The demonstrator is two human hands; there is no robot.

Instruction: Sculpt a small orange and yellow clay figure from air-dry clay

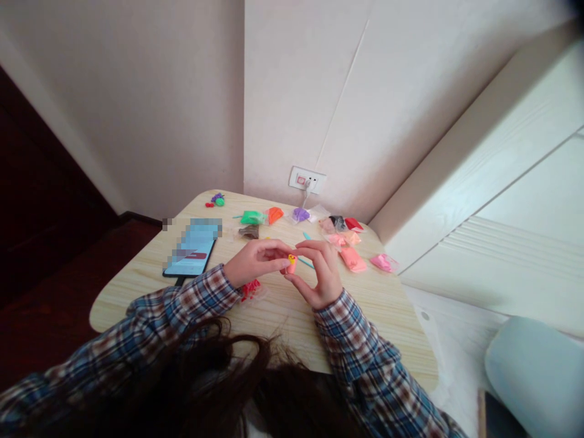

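A small pink and yellow clay piece (292,264) is held up between my two hands over the middle of the table. My left hand (258,261) pinches it from the left, thumb in front and fingers above. From the right, my right hand (323,274) curls round it, with the index finger at its top and the thumb tip by its lower edge. Fingertips hide part of the piece. Below my left wrist lies a clear bag with red clay (250,290). Behind my right hand, a thin turquoise tool (306,236) is partly covered.
A phone (189,255) lies on the wooden table (132,298) at left. Small purple, green and red clay shapes (218,199) sit at the back left corner. Bagged clay runs along the back: green (252,217), orange (274,215), purple (300,214), coral (353,259). A plugged socket (307,180) is behind.
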